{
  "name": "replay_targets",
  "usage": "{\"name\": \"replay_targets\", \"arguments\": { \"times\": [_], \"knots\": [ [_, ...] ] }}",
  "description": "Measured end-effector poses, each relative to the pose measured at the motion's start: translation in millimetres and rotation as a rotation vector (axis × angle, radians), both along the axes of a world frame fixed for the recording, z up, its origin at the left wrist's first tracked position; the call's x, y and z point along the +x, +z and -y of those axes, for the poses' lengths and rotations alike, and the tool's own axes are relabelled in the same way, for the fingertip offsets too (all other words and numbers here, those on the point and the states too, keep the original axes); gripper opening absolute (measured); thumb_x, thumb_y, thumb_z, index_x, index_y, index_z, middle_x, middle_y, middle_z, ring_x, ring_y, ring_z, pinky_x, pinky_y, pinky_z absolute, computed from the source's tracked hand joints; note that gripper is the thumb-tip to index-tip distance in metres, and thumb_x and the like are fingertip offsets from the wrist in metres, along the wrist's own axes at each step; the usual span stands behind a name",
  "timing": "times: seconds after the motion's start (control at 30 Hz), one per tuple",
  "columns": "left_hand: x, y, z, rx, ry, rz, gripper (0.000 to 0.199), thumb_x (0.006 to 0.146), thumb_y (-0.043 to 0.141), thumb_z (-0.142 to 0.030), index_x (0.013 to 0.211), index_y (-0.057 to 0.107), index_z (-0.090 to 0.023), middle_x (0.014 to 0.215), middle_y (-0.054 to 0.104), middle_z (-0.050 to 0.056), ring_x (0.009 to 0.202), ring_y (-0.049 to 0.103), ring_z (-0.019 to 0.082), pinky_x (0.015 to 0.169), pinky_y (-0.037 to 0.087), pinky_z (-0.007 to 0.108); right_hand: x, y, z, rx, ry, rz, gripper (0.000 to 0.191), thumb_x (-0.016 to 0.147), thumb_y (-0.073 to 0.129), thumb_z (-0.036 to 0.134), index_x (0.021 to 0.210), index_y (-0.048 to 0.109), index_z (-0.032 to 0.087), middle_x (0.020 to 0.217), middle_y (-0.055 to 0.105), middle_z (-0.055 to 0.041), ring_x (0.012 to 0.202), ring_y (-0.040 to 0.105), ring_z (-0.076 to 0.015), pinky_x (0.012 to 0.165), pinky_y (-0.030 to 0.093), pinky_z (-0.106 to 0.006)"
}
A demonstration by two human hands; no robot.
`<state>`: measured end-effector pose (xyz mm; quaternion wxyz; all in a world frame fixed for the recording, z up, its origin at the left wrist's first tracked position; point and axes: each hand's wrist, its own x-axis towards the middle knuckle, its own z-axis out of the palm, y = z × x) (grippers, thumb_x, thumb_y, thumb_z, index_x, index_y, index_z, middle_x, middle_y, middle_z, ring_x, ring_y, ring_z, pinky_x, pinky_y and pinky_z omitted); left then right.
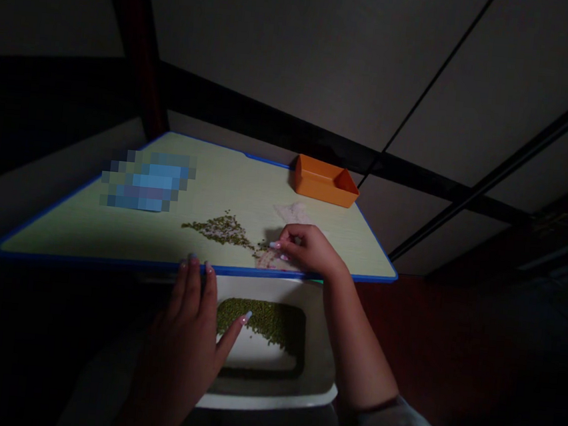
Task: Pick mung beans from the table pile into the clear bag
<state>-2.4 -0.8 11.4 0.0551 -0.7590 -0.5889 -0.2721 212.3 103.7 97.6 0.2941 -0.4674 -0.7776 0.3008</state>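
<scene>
My right hand (303,247) is over the front part of the pale yellow tabletop (126,234), thumb and fingertips pinched together. What they hold, if anything, is too small to make out. Just left of those fingertips lies a spread of small green beans (222,229), like mung beans, with whitish grains among them. Behind the hand is a little whitish pile of grains (291,210). A pinkish patch (269,260) lies partly under the hand. My left hand (193,325) has its fingers stretched out at the table's blue front edge, thumb apart, above a white basin (271,399) holding many green beans (269,315).
An orange rectangular box (324,185) stands at the back right edge of the table. A blurred-out blue item (146,186) lies at the left. Behind the table rises a panelled surface (279,52). Reddish floor (432,348) shows at the right.
</scene>
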Motion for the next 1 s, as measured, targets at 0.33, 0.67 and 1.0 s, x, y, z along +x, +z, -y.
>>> {"name": "replay_targets", "arguments": {
  "times": [0.33, 0.67, 1.0],
  "knots": [
    [0, -2.2, -2, 0.015, 0.002, -0.027, 0.086, 0.084, 0.033, -0.062, 0.143, 0.023, 0.0, 0.153, 0.019, 0.028, 0.145, 0.015, 0.037, 0.11, 0.033, 0.051, 12, -5.7, -6, 0.051, -0.118, 0.132, 0.021, 0.083, 0.06, 0.031, 0.07, 0.059, 0.015, 0.061, 0.058, 0.0008, 0.058, 0.047, -0.0102, 0.057, 0.03, -0.022],
    [0, -1.8, 0, 0.009, 0.01, 0.012, 0.085, 0.084, 0.031, -0.063, 0.145, 0.022, -0.005, 0.155, 0.017, 0.025, 0.145, 0.015, 0.035, 0.109, 0.034, 0.051, 24, -5.5, -10, 0.199, -0.333, 0.291, 0.015, 0.083, 0.06, 0.025, 0.071, 0.061, 0.016, 0.065, 0.059, -0.0024, 0.059, 0.045, -0.0118, 0.057, 0.027, -0.024],
    [1, -2.8, -1, 0.033, 0.015, -0.013, 0.085, 0.084, 0.03, -0.063, 0.144, 0.024, -0.003, 0.153, 0.02, 0.027, 0.145, 0.016, 0.036, 0.109, 0.034, 0.051, 18, -9.8, -10, 0.093, -0.176, 0.132, 0.021, 0.085, 0.057, 0.03, 0.07, 0.059, 0.015, 0.061, 0.057, 0.0005, 0.058, 0.048, -0.0111, 0.057, 0.029, -0.021]
  ]
}}
